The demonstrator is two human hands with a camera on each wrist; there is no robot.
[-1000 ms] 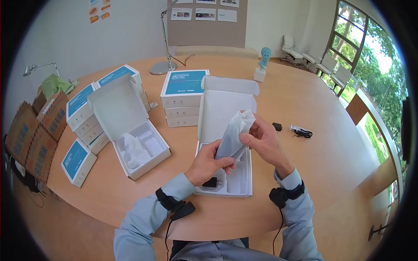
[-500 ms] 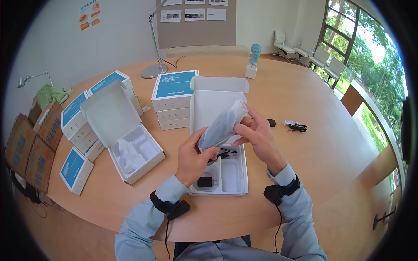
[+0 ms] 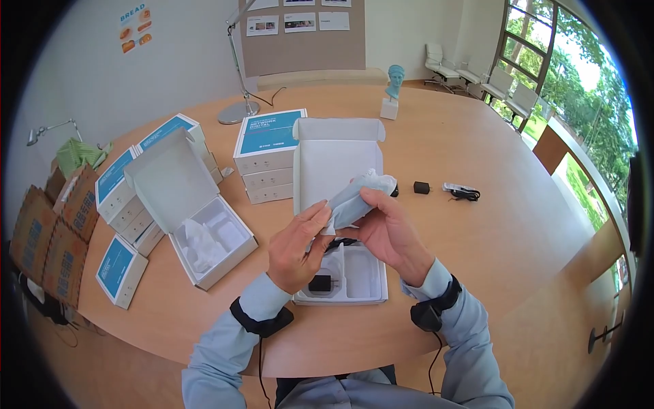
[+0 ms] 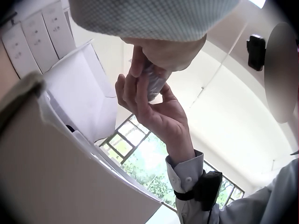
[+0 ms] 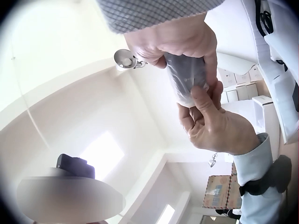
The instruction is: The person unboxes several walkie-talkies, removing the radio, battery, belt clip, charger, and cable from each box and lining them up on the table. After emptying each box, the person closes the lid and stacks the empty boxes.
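Bundle (image 3: pixel 351 201), wrapped in pale film, sits between your two hands above the open white box (image 3: pixel 364 279) in the head view. That view shows the box's compartments, with a black adapter (image 3: pixel 320 283) in the left one and a dark cable (image 3: pixel 344 243) partly hidden behind your hands. The right wrist view shows what the head view does not: the bundle from another side, grey through the film, with your left thumb on one face and fingers behind. The left wrist view shows your right fingers curved round it.

"NETWORK DIGITAL" reads on the blue lid of the stacked boxes (image 3: pixel 269 153); smaller print there is too blurred to tell. "BREAD" heads the wall poster (image 3: pixel 138 27).

Your left hand (image 3: pixel 293 252) has its grip nearly closed, pinching the bundle's left end. Your right hand (image 3: pixel 395 242) grips the other end, thumb on top, its grip open only as wide as the bundle. Another adapter (image 3: pixel 422 187) and a bundled cable (image 3: pixel 465 193) lie on the surface (image 3: pixel 490 273) beyond your right hand.
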